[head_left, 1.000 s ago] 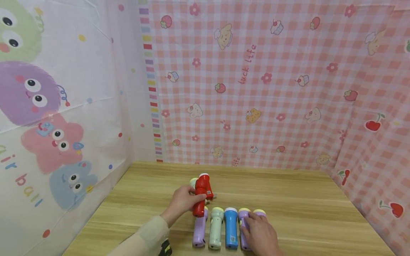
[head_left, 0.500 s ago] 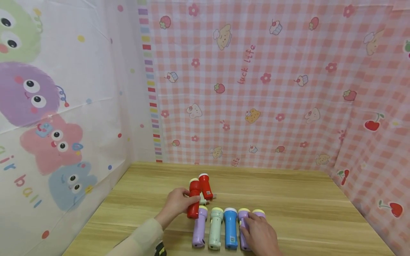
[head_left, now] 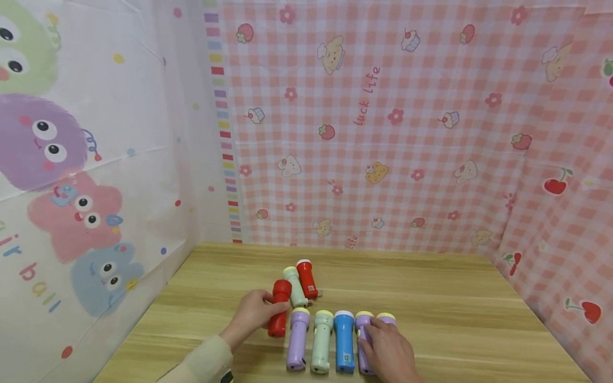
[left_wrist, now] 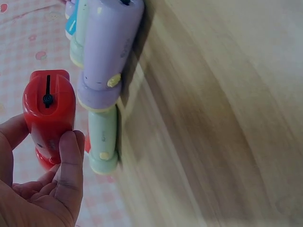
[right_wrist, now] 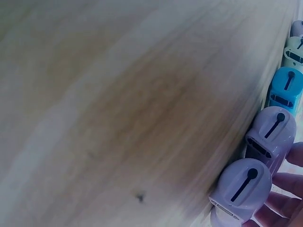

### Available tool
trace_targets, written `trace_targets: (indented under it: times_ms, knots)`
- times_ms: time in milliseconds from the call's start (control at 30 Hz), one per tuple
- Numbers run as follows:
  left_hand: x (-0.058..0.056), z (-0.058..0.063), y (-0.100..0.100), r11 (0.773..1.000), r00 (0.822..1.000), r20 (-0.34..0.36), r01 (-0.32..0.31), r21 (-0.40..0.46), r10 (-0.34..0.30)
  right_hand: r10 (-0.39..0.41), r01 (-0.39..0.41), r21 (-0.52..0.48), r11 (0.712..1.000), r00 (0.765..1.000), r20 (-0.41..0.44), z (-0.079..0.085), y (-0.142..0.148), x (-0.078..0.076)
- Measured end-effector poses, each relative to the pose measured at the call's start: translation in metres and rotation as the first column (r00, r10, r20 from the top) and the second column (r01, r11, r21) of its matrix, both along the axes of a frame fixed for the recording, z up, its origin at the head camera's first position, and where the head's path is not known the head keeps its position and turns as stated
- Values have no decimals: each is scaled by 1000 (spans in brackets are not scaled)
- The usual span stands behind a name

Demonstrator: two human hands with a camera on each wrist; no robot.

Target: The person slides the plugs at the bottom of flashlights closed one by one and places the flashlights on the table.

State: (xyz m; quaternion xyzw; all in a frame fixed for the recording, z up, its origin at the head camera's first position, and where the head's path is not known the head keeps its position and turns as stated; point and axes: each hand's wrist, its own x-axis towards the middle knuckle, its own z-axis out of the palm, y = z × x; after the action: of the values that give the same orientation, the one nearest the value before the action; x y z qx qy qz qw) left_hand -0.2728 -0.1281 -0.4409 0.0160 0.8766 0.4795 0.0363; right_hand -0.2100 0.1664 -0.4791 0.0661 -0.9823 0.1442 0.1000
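Observation:
My left hand (head_left: 250, 315) grips a red flashlight (head_left: 280, 311) round its body, thumb on the near side, just left of the front row. In the left wrist view its red end (left_wrist: 49, 97) with a black slot faces the camera. The front row holds a purple flashlight (head_left: 298, 340), a mint flashlight (head_left: 322, 343), a blue flashlight (head_left: 345, 338) and two more purple ones at the right. Over those two, my right hand (head_left: 390, 351) rests with its fingers on them, partly covering the inner purple flashlight (head_left: 363, 330) and most of the outer purple flashlight (head_left: 387, 318).
Behind the row lie another mint flashlight (head_left: 295, 287) and a second red flashlight (head_left: 307, 279), both slightly tilted. All lie on a wood-grain table (head_left: 431, 298). A pink checked cloth (head_left: 373, 202) hangs at the back, and a white cartoon-printed cloth (head_left: 153, 175) at the left.
My left hand has carried the red flashlight left and nearer to me, away from the back flashlights, so the mint one there shows fully. My right hand has stayed put.

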Motion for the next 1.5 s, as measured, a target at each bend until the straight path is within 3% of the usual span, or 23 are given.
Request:
trace_targets:
  times_ms: [200,733,1167,1500]
  knots:
    - [2,-4,-5,997,1000,-17,0,-72,-2,3,-3,2,1000,1000,5,0,0,0]
    - [9,-19,-8,986,993,-78,75,-149,-88,5,-5,-1,1000,1000,-25,-1,1,1]
    - [15,-26,-7,984,992,-60,98,-146,-108,7,-7,-2,1000,1000,17,1,0,0]
    - [19,-29,-9,984,996,6,89,-156,-89,3,-3,1,1000,1000,25,1,0,0]
